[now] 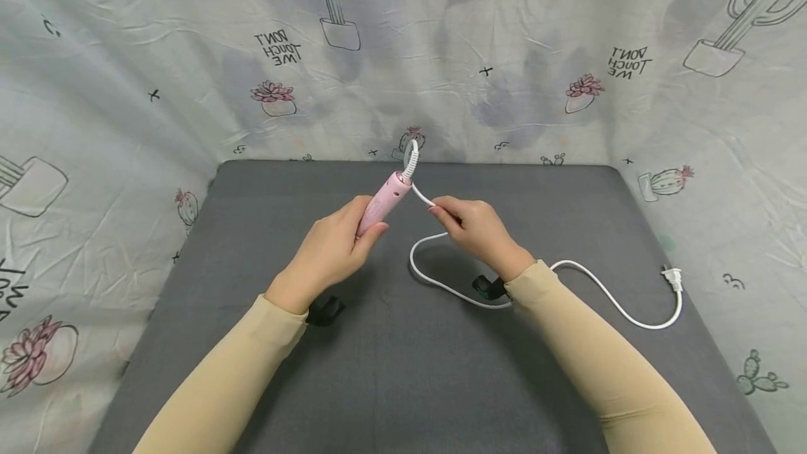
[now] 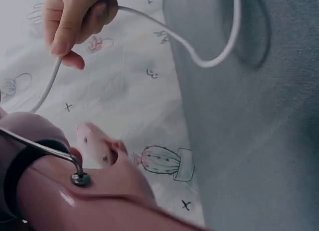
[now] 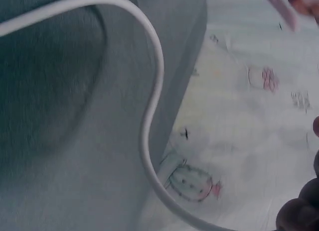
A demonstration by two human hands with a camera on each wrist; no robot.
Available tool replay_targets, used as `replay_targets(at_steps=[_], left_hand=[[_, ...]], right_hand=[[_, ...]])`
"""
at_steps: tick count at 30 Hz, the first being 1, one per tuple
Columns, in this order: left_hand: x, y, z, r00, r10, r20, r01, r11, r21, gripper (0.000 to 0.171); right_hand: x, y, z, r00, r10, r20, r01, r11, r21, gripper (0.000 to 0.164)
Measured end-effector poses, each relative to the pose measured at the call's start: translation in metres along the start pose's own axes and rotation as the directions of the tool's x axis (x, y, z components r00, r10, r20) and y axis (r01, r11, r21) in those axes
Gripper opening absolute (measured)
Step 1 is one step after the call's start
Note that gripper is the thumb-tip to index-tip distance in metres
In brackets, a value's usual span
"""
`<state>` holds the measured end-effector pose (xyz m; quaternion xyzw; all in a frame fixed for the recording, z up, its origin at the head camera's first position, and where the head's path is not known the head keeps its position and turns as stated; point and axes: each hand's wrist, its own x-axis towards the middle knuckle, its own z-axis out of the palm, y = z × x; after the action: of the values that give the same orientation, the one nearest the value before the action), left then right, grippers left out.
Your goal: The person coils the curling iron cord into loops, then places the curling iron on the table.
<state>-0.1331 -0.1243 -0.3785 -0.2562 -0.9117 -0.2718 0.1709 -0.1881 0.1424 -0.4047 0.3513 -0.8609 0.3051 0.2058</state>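
Note:
My left hand (image 1: 330, 247) grips a pink curling iron (image 1: 386, 200) by its handle, tilted with its cord end up and away. In the left wrist view the curling iron's pink body (image 2: 107, 191) fills the lower left, with a bent metal wire (image 2: 45, 147) fixed by a screw. The rest of the iron is hidden behind the hand in the head view. From the handle's coiled sleeve (image 1: 411, 160) runs a white cord (image 1: 422, 195). My right hand (image 1: 479, 230) pinches this cord a short way from the handle.
The cord's slack loops over a grey table (image 1: 391, 384) under my right forearm and ends in a white two-prong plug (image 1: 672, 277) near the right edge. A cactus-print curtain (image 1: 441, 76) hangs behind the table and along both sides. Both wrists carry black straps.

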Motion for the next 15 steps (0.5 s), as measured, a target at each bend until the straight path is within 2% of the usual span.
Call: replay_targets(at_steps=[4, 9, 15], left_hand=[[0.014, 0.001, -0.001, 0.999, -0.015, 0.035, 0.014, 0.999, 0.029, 0.042], [0.027, -0.002, -0.006, 0.999, 0.000, 0.048, -0.005, 0.994, 0.108, 0.042], [0.030, -0.004, -0.007, 0.996, 0.009, 0.089, -0.023, 0.987, 0.156, 0.042]], right_hand=[[0.001, -0.014, 0.003, 0.996, -0.065, 0.068, 0.068, 0.997, -0.046, 0.010], [0.000, -0.027, -0.003, 0.986, -0.131, 0.100, 0.142, 0.984, -0.109, 0.005], [-0.002, -0.039, -0.021, 0.962, -0.217, 0.162, 0.243, 0.956, -0.161, 0.003]])
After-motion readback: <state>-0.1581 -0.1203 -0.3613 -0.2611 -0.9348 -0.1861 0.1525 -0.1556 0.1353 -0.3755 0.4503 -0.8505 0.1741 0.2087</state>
